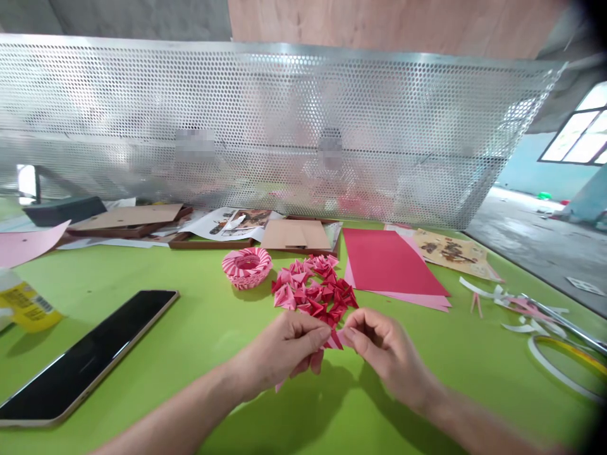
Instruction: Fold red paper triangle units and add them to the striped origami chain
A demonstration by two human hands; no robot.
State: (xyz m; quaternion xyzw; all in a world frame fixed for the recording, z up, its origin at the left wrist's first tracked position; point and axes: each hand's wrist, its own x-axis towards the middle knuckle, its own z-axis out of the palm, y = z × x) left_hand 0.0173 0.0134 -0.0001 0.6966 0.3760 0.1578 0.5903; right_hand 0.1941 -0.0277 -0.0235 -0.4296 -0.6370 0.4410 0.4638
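Note:
Between my two hands are small folded paper pieces (334, 340) in pink and red. My left hand (296, 344) pinches them from the left, its fingers covering part of them. A bit of pink paper also pokes out below that hand. From the right, the thumb and forefinger of my right hand (374, 341) grip a pale pink folded piece. Just beyond my fingers lies a loose pile of folded pink and red paper triangles (313, 287). Left of the pile stands a round woven-looking paper bowl (247, 268) in pink and red.
Red and pink paper sheets (393, 262) lie at the back right. A phone (90, 357) and a yellow-labelled bottle (31, 306) are on the left. Paper strips, scissors (564, 321) and a tape roll (559, 373) are at the right. A perforated metal screen (265, 126) stands behind.

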